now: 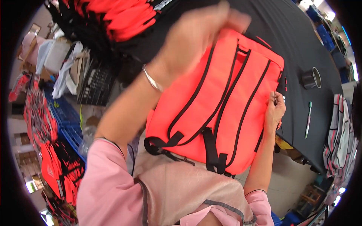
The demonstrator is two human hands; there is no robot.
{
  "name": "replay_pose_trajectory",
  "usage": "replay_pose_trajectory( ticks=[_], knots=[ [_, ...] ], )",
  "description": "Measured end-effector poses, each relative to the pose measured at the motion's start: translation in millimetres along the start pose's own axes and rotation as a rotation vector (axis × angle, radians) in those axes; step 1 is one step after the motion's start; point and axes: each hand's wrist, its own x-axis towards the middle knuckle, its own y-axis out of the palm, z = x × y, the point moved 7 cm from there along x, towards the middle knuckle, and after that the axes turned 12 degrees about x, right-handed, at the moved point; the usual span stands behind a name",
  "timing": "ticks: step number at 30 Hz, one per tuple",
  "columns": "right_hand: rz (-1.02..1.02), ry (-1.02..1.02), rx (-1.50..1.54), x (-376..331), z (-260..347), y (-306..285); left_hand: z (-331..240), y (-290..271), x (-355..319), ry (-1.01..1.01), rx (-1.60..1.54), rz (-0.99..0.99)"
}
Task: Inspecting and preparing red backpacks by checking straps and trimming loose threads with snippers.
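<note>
A bright coral-red backpack (188, 101) with black-edged shoulder straps lies in front of me, straps facing up. Its top points toward the far right, and its bottom end reaches the apron at my lap. My left hand (200, 34), a bangle on its wrist, hovers at the far left of the bag's top; motion smears its fingers. At the bag's right side edge my right hand (275, 111) has its fingers curled and pinched together on that edge. What exactly lies between the fingertips is too small to make out.
Under the bag's far part is a table with a black cloth (264, 19). On it, to the right, are a dark cup (312, 78) and a thin green-ended tool (308, 119). A heap of red pieces (126, 19) lies far left, near a black crate (96, 84).
</note>
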Motion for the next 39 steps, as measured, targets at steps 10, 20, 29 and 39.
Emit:
replay_pose_trajectory(
  ticks=[10, 20, 29, 39],
  knots=[
    [0.024, -0.002, -0.133, -1, 1, -9, -102, -27, -16, 0.216, 0.142, 0.280],
    [0.036, -0.045, -0.114, 3, -13, -9, -75, -41, -20, 0.231, 0.212, 0.158],
    [0.013, -0.086, -0.236, 4, -14, -15, -64, -64, -25, 0.223, 0.405, 0.018],
    [0.053, -0.072, -0.223, -1, 1, -7, -82, -102, -37, 0.190, 0.700, -0.112]
  ],
)
